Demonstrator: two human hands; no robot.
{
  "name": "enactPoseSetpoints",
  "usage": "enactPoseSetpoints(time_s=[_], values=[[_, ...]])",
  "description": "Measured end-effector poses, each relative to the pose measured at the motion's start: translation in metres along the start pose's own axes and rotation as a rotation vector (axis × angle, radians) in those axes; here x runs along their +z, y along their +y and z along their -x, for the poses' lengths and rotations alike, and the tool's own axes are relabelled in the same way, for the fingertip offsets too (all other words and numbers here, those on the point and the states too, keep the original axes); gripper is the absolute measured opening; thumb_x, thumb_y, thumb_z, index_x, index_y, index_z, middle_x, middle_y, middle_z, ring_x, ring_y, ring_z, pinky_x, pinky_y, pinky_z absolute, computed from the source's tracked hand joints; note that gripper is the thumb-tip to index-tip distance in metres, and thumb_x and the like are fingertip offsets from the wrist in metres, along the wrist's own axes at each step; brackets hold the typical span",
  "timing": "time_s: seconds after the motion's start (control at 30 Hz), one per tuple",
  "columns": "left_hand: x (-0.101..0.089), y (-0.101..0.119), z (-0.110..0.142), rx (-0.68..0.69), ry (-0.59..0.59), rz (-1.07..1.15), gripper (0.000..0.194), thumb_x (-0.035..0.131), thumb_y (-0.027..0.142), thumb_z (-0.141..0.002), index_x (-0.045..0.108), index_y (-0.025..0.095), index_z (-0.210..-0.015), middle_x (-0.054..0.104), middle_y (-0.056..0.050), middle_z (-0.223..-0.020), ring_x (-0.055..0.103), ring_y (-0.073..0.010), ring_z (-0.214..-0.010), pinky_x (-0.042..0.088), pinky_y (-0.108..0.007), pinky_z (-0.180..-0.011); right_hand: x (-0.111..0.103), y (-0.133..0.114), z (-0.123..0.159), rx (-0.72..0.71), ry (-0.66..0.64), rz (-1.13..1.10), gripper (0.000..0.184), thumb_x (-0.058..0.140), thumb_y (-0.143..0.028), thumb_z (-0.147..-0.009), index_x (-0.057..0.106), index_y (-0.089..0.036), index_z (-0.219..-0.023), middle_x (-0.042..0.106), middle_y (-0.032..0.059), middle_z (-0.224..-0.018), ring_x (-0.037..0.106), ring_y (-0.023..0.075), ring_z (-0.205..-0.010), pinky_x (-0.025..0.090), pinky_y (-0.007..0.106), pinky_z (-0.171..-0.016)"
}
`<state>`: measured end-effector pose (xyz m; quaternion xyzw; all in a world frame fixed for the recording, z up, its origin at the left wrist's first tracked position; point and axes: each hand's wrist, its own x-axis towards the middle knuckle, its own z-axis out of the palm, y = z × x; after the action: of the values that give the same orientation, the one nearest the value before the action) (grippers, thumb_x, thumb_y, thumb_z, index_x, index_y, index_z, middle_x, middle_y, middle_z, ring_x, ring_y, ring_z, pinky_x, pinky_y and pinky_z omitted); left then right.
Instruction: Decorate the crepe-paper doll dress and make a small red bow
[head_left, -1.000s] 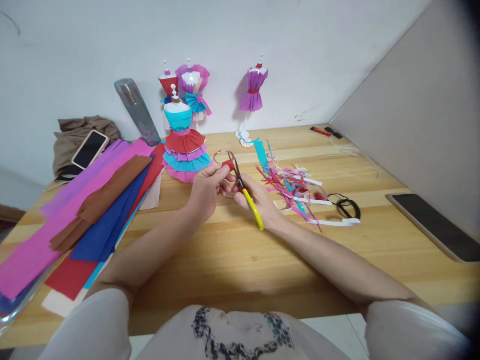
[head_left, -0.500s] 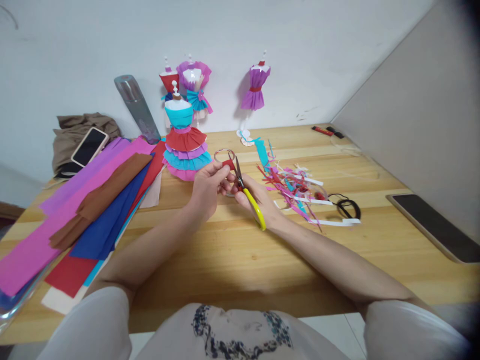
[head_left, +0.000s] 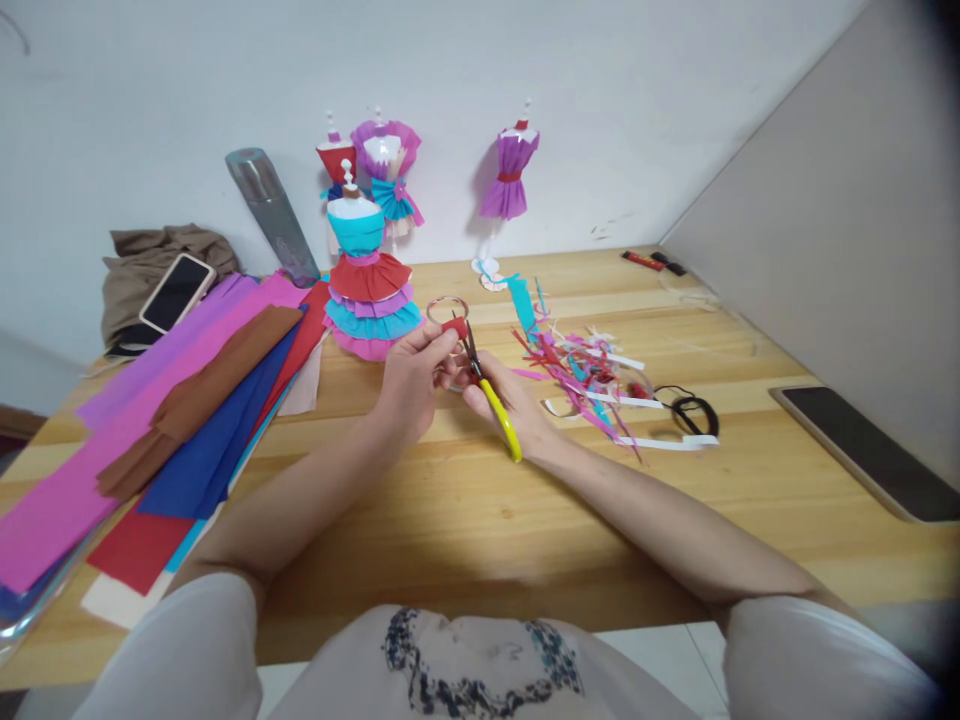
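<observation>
My left hand [head_left: 411,380] pinches a small red paper piece [head_left: 453,327] above the wooden table [head_left: 465,500]. My right hand [head_left: 510,402] grips yellow-handled scissors [head_left: 495,405], whose dark blades point up at the red piece. A clear tape ring [head_left: 447,308] lies just behind the fingers. A pile of coloured paper scraps [head_left: 585,375] lies right of my right hand. A small mannequin in a teal, red and pink paper dress [head_left: 367,290] stands just left of my left hand.
Crepe paper sheets [head_left: 172,410] in pink, brown, blue and red fan out at left. Two more dressed mannequins [head_left: 382,170] and a purple one [head_left: 510,180] stand by the wall. A grey bottle [head_left: 271,215], phone [head_left: 176,292], tablet [head_left: 870,452] and black cord [head_left: 694,412] are about.
Both hands with the scissors and the red piece shifted slightly left and up. The scissor blades closed a little on the red piece.
</observation>
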<state>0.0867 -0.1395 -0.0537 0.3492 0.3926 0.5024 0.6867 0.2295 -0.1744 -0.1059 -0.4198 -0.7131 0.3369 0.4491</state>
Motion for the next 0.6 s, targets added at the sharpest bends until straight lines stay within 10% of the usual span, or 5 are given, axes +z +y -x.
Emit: enactPoseSetpoints(time_s=[0.6], values=[[-0.002, -0.01, -0.001, 0.071, 0.03, -0.059, 0.02, 0.08, 0.021, -0.077, 0.064, 0.016, -0.064, 0.065, 0.001, -0.059, 0.057, -0.0075, -0.049, 0.043, -0.018, -0.049, 0.006, 0.008, 0.002, 0.057, 0.033, -0.045, 0.044, 0.058, -0.066, -0.095, 0.057, -0.023, -0.106, 0.062, 0.006, -0.096, 0.058, 0.0223, -0.083, 0.048, 0.038, -0.079]])
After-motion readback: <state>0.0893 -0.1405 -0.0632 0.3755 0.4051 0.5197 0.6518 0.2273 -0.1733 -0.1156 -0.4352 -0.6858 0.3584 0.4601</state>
